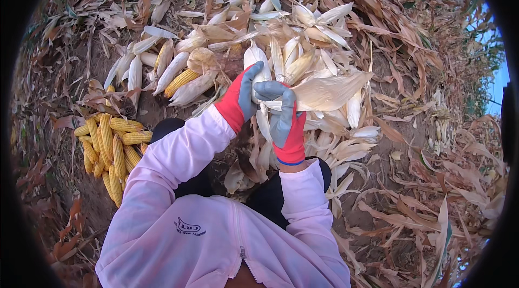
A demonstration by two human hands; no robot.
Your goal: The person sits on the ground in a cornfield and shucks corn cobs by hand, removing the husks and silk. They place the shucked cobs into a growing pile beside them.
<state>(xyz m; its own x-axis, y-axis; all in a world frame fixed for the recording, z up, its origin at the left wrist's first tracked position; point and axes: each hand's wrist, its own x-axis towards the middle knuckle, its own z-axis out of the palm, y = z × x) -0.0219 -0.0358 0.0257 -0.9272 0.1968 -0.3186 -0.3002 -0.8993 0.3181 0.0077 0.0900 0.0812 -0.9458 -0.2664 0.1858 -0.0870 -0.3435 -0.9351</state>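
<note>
My left hand (pixel 240 99), in a red and grey work glove, grips a pale, husk-covered ear of corn (pixel 256 54) that points away from me. My right hand (pixel 286 119), gloved alike, has its fingers closed on a broad dry husk leaf (pixel 332 91), which sticks out to the right. Both hands nearly meet at the lower end of the ear, and they hide that end. Beyond them lies a heap of ears in pale husks (pixel 298 61). One ear with bare yellow kernels (pixel 181 82) shows among the husks left of my hands.
Bare yellow corn cobs (pixel 107 142) are piled on the soil at my left, near my knee. Loose husks (pixel 344 150) lie around my right knee. Dry corn stalks and leaves (pixel 389 16) cover the ground at the back and right.
</note>
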